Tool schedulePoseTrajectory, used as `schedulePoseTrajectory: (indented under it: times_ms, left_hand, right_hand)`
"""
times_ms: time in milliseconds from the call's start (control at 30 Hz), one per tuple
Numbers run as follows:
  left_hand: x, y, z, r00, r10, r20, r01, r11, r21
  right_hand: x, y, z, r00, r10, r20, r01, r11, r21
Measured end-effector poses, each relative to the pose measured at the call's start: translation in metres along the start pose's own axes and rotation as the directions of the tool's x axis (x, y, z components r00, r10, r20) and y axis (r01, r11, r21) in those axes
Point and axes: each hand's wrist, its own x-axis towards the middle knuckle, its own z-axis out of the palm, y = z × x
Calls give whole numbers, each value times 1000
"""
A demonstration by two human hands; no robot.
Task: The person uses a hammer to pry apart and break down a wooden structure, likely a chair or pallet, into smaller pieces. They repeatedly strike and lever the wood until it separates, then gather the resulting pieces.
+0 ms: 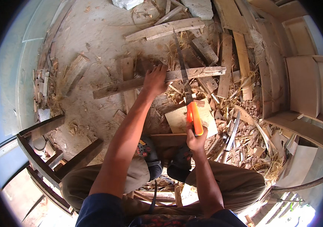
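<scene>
The left hand [156,80] is clamping the wooden batten [174,76] across a plank [127,68] on the floor [105,38], apparently for steadiness; the right hand [196,138] is gripping the handsaw [187,90], whose blade is crossing the batten beside the left hand.

Scrap Wood Littered the Dusty Floor [105,34]

From where I stood, bare ground showed on the left, where a short timber block [75,73] lay. Toward the far side sat a white lump [126,3], a grey slab [194,8] and a split plank [165,29]. Wood chips [253,142] lay thick on the right, a slim metal blade [234,130] among them, a pale flat board [176,120] nearby.
</scene>
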Motion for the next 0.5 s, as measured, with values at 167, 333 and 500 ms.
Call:
schedulePoseTrajectory:
  times_ms: [167,333,500]
  left_hand:
    - [7,-10,-4,999,-30,12,31,979,-202]
    - [-2,8,9,970,-115,-213,94,990,-109]
    - [1,3,9,971,-57,-233,40,996,-78]
  right_hand:
    - [-7,9,7,995,85,55,-88,994,66]
    - [-9,13,12,996,88,9,-89,993,80]
    - [-8,-2,9,993,102,55,-107,991,86]
